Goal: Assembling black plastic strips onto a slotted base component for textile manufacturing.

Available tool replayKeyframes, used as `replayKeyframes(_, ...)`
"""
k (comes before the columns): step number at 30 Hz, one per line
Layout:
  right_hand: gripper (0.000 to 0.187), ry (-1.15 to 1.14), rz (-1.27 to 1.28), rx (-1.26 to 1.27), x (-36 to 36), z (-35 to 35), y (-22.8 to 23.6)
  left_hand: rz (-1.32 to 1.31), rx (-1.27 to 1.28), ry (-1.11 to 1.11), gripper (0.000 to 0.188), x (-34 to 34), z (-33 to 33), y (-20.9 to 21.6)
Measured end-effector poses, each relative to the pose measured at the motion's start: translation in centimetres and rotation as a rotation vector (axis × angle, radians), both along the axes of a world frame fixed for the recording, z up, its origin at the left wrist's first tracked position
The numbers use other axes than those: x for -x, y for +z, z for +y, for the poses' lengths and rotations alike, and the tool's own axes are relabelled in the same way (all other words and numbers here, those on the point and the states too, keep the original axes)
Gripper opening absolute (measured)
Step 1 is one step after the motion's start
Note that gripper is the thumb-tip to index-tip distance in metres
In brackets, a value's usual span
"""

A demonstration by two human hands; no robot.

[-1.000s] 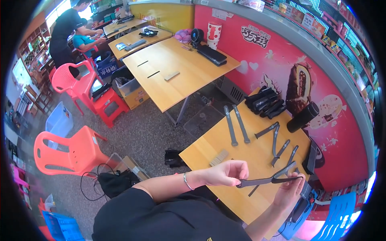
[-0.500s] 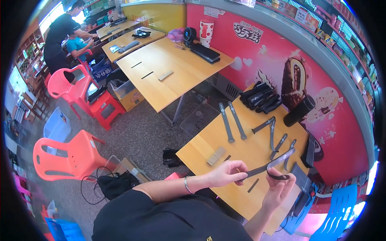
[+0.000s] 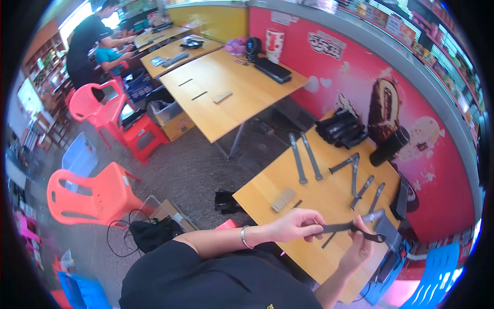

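Observation:
A dark grey strap (image 3: 337, 227) stretches between my hands, low over the near side of the wooden table. My left hand (image 3: 294, 226) pinches its left end between thumb and fingers. The right hand (image 3: 359, 246) grips it near the other end, where a dark loop sticks out past the fingers. A shiny flat piece (image 3: 374, 216) shows just behind the right fingers; I cannot tell whether it belongs to the strap. Beyond my hands lie two straight grey straps (image 3: 297, 159), a bent strap (image 3: 355, 172) and two shorter ones (image 3: 362, 191). A tan ridged block (image 3: 282, 200) sits left of them.
At the table's back stand a black bundle pile (image 3: 341, 127) and a black cylinder (image 3: 389, 147). Another wooden table (image 3: 231, 110) is farther off. Red plastic chairs (image 3: 95, 193) stand left, a blue chair (image 3: 437, 278) right. Two people are at the far left.
The strap, earlier curved upward at its right end, is now drawn straighter and flatter between my hands. My right fingers have shifted along it. The view has turned slightly.

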State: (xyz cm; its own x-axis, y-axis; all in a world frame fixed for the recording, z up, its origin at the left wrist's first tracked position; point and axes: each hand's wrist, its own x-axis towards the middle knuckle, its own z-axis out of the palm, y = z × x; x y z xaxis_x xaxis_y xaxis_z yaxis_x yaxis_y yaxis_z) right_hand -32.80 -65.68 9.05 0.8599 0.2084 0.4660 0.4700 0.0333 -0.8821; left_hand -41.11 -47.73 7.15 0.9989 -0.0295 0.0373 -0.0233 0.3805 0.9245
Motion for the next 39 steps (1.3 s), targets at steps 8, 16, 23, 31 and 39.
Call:
replayKeyframes(8, 0.024, 0.307, 0.334, -0.476, -2.0, -3.7, -1.0, -0.046, -0.136, -0.082, 0.015, 0.9, 0.7, 1.7)
replayKeyframes(16, 0.037, 0.366, 0.237, -0.838, -8.4, -14.8, -1.3, -0.125, -0.118, -0.232, 0.012, 2.5, 4.9, 1.8)
replayKeyframes(23, 0.027, -0.403, -0.201, -0.651, -6.9, -21.2, 2.8, -0.192, 0.009, 0.014, 0.014, 4.9, 10.8, 0.9)
replayKeyframes(31, 0.031, -0.582, -0.182, 0.309, -6.5, -26.6, 0.4, -0.114, 0.098, 0.175, 0.015, 2.4, 9.4, 0.0)
replayKeyframes(39, 0.019, -0.335, 0.164, 0.014, -5.1, -16.2, 2.7, -0.204, 0.192, 0.268, 0.015, -0.3, 5.7, -0.9)
